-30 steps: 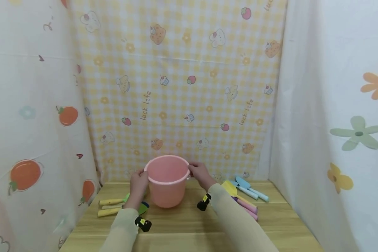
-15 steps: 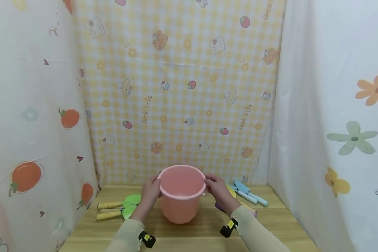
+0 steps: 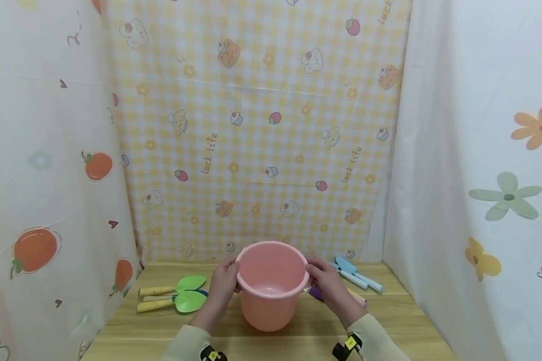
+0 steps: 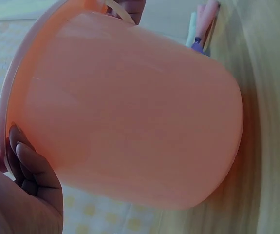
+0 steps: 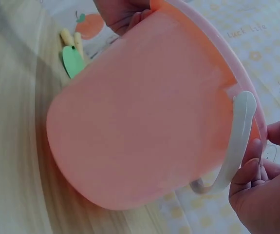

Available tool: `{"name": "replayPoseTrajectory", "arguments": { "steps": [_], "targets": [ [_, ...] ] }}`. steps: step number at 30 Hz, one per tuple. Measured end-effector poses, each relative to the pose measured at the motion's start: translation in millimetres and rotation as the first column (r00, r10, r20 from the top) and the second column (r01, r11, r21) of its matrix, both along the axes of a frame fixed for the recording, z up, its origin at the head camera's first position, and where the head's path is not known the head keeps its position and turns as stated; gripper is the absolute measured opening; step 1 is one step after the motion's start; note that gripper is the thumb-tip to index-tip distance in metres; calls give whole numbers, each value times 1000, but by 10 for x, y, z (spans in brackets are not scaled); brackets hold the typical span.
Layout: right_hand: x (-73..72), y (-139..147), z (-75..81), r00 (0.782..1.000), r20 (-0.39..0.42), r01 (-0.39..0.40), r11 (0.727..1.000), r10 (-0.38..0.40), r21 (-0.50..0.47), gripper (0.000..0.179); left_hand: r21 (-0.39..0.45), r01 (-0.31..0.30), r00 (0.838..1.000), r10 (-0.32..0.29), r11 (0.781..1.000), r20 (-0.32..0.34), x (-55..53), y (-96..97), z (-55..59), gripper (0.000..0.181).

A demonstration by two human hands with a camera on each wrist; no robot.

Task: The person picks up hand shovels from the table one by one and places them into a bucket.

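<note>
A pink plastic bucket [image 3: 270, 313] stands upright between both hands at the middle of the table, its inside showing nothing but pink wall and floor. My left hand [image 3: 223, 287] grips the rim on the left side, with fingertips tucked under the lip in the left wrist view. On the opposite side, my right hand [image 3: 330, 288] pinches the rim between thumb and fingers. A white carrying handle [image 5: 238, 139] hangs down the bucket's side, close to the right fingers [image 5: 249, 171] in the right wrist view.
Green garden trowels [image 3: 190, 302] with wooden handles lie to the left on the wooden table [image 3: 131, 333]. Light blue trowels [image 3: 347, 264] lie at the back right. A purple tool [image 3: 315, 293] is partly hidden by the right hand. Patterned curtains [image 3: 253, 150] enclose the back and sides.
Both hands have brought the bucket to the right and nearer to the person. The green trowels on the left have come into fuller view as the left arm moved away from them.
</note>
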State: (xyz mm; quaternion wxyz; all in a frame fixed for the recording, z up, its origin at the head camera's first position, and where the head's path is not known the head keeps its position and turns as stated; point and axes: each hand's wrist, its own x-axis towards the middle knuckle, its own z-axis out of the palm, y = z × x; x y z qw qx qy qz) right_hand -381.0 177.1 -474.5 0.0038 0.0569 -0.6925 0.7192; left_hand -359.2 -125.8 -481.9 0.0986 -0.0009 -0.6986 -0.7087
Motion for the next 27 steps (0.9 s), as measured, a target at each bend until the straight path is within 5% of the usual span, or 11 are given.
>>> {"name": "replayPoseTrajectory", "arguments": {
  "steps": [11,27],
  "targets": [
    [107,87,-38,998,49,-41,999,41,6,47,-26,-13,1000,13,1000,10,54,59,-84,53],
    [115,108,-75,1000,5,-15,997,15,75,47,-3,-3,1000,3,1000,11,69,92,-128,56]
  ]
}}
